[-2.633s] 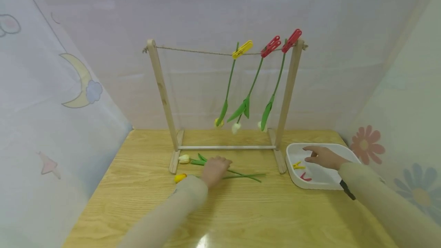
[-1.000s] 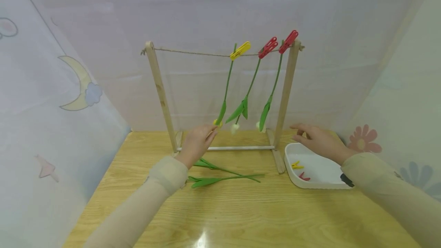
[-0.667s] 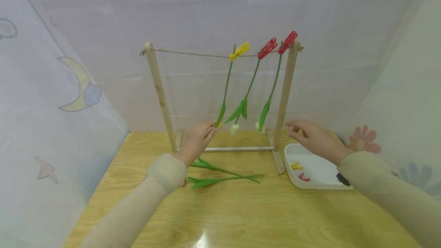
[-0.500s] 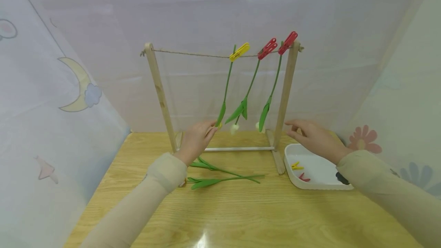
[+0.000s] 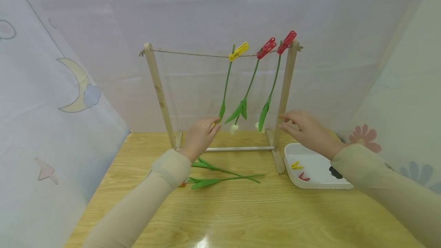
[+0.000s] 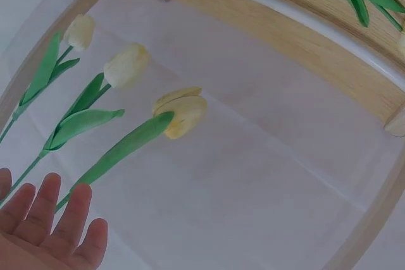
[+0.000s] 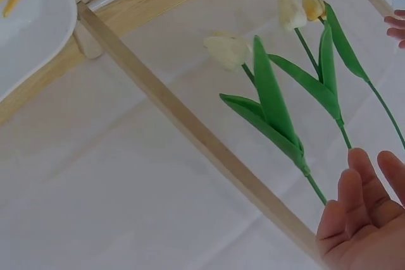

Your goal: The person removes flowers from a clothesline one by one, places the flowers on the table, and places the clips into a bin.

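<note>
Currently, three tulips are hanging blooms-down from a twine line (image 5: 193,53) on a wooden frame (image 5: 159,91): a yellow tulip (image 6: 130,142) under a yellow clip (image 5: 239,51), plus a middle white tulip (image 5: 244,106) & a R white tulip (image 5: 265,114) under red clips (image 5: 266,48). The L hand (image 5: 200,135) is hovering by the yellow tulip's leaf, fingers loosely extended, gripping nothing; whether it is touching the leaf, cannot tell. The R hand (image 5: 308,131) is hovering nr the frame's R post, fingers relaxed & slightly bent, likewise gripping nothing. Below, on the counter (image 5: 220,213), two loose tulips (image 5: 206,182) are lying w/ stems crossed, blooms mostly hidden behind the L arm. At R, a white tray (image 5: 318,186) is holding a yellow peg (image 5: 296,165) & a red peg (image 5: 303,177).
</note>
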### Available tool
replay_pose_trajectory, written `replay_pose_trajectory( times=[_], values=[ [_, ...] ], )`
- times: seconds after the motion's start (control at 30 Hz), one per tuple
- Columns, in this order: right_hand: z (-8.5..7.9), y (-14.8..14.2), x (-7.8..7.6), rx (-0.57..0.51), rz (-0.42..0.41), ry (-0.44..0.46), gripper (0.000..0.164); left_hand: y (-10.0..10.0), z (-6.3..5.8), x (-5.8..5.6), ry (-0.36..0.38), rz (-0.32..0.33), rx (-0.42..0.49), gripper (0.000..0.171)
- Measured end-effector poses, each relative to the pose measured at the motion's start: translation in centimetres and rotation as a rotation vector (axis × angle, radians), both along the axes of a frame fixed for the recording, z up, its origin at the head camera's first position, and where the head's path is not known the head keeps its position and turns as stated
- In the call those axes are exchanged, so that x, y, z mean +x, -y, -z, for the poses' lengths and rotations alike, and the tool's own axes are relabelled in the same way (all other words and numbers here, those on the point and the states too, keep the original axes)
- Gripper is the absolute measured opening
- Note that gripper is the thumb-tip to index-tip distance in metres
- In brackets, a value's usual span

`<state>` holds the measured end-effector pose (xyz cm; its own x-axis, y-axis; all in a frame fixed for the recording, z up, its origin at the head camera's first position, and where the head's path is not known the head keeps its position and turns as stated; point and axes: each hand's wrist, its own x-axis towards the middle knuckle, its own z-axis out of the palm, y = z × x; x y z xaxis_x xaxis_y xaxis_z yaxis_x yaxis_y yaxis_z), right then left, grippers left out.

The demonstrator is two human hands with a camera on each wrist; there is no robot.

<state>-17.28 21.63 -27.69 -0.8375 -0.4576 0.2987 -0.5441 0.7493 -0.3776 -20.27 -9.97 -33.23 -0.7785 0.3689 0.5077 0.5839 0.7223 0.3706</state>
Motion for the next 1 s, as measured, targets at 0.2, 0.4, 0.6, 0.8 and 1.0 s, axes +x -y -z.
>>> replay_pose_trajectory(
  times=[0.2,0.4,0.6,0.8,1.0],
  values=[
    [-0.4,0.7,-0.1,-0.046,0.008,-0.058,0.031,-0.3,-0.6,0.2,0.048,-0.016,0.013,0.032],
    [-1.0,1.7,-0.4,-0.055,0.005,-0.124,0.036,-0.5,-1.1,0.2,0.072,-0.023,0.077,0.036],
    [-1.4,2.5,-0.5,-0.082,-0.019,-0.184,0.036,-0.5,-1.2,0.2,0.080,-0.018,0.083,0.038],
    [-1.4,3.1,-0.8,-0.105,-0.037,-0.245,0.036,-0.4,-1.8,0.1,0.121,-0.026,0.092,0.040],
    [-1.5,3.8,-1.4,-0.137,-0.073,-0.376,0.042,-0.3,-2.5,-0.4,0.171,-0.043,0.094,0.043]
  ],
)
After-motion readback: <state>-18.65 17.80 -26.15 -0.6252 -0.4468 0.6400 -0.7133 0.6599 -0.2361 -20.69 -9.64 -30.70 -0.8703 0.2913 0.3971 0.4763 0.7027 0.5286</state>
